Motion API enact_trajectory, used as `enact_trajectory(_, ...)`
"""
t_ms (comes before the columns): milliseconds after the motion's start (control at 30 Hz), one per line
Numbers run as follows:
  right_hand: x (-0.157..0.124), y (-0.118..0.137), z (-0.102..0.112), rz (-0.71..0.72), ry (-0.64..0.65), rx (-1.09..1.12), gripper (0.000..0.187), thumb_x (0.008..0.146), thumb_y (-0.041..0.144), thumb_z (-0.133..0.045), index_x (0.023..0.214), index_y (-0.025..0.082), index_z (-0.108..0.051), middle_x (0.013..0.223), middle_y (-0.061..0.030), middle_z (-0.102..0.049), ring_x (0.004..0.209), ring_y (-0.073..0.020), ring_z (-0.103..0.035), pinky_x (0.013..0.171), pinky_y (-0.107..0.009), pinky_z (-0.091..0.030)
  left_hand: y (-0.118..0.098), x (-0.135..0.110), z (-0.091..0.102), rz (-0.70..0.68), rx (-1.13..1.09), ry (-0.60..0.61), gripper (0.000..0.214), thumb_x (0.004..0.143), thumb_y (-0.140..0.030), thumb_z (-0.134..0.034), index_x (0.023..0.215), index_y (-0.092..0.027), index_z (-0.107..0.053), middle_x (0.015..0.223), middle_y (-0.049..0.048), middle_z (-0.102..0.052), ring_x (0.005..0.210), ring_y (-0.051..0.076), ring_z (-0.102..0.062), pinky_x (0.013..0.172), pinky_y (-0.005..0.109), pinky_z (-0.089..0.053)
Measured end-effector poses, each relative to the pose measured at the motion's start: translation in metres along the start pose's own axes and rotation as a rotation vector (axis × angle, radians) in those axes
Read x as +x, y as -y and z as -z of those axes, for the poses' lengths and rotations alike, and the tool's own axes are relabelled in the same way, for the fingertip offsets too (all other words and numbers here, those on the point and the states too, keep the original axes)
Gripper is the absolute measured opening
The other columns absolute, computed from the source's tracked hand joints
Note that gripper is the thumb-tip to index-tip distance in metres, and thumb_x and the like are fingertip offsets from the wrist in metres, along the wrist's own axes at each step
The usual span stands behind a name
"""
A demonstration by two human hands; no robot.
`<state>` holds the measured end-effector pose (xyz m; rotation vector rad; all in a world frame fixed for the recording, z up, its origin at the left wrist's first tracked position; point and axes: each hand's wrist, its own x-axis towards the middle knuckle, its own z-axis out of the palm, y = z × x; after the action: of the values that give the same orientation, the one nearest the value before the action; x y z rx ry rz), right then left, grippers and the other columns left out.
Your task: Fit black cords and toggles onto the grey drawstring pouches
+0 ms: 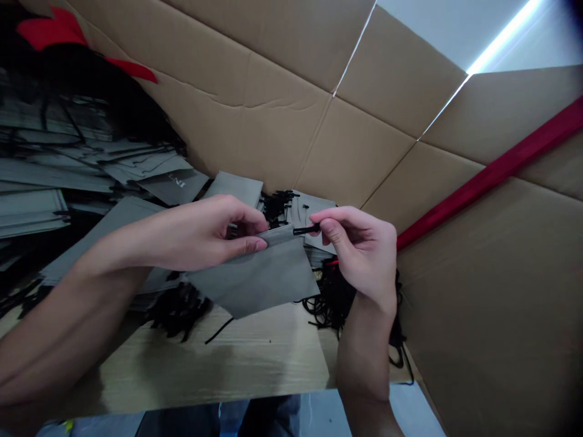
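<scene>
A flat grey pouch [262,279] hangs tilted above the table, its top edge pinched between the thumb and fingers of my left hand [218,237]. My right hand [359,243] pinches a thin black cord [307,229] at the pouch's upper right corner. The cord's tip touches or lies right beside that corner; whether it passes through the fabric I cannot make out. Below the pouch, a loose black cord end [218,331] sticks out over the table. Behind my hands lie more grey pouches [241,187] with black cord ends.
Piles of grey pouches [40,173] and black cords fill the left side. A bundle of black cords [330,297] lies under my right hand. Cardboard walls [273,79] rise behind and to the right, with a dark red strip [492,173] across them. The wooden table [218,370] ends near me.
</scene>
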<state>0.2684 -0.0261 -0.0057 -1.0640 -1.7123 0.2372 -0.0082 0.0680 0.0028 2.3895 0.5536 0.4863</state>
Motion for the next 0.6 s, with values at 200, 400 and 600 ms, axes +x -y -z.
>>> enact_trajectory(200,0.008,-0.005,-0.013,0.125,-0.228,-0.253,0.017,0.111,0.038,-0.077,0.122,0.029,-0.085,0.120,-0.0073,-0.086,0.106,-0.0262,-0.079,0.090,-0.043,-0.065,0.013,0.013,0.000,0.056,-0.140,-0.087,0.031,0.098,-0.046,-0.076,0.084,-0.021,-0.069,0.064,-0.0039,-0.059,0.052,0.009,-0.051,0.047,0.018,-0.040)
enact_trajectory(400,0.003,0.001,-0.045,-0.110,0.062,-0.030,0.037,0.101,0.051,-0.088,0.123,0.024,-0.078,0.105,-0.0058,-0.086,0.087,-0.0184,-0.080,0.070,-0.030,-0.062,0.018,0.022,-0.009,0.120,-0.403,-0.349,0.034,0.094,-0.044,-0.088,0.086,-0.020,-0.066,0.070,0.0006,-0.073,0.058,0.015,-0.074,0.052,0.020,-0.056)
enact_trajectory(600,0.002,0.004,-0.065,-0.138,0.115,0.016,0.025,0.100,0.034,-0.082,0.120,0.021,-0.078,0.103,-0.0058,-0.086,0.083,-0.0166,-0.078,0.071,-0.030,-0.062,-0.001,0.012,0.000,0.051,-0.455,-0.182,0.045,0.106,-0.060,-0.075,0.092,-0.017,-0.080,0.092,0.0063,-0.086,0.082,0.018,-0.083,0.076,0.027,-0.071)
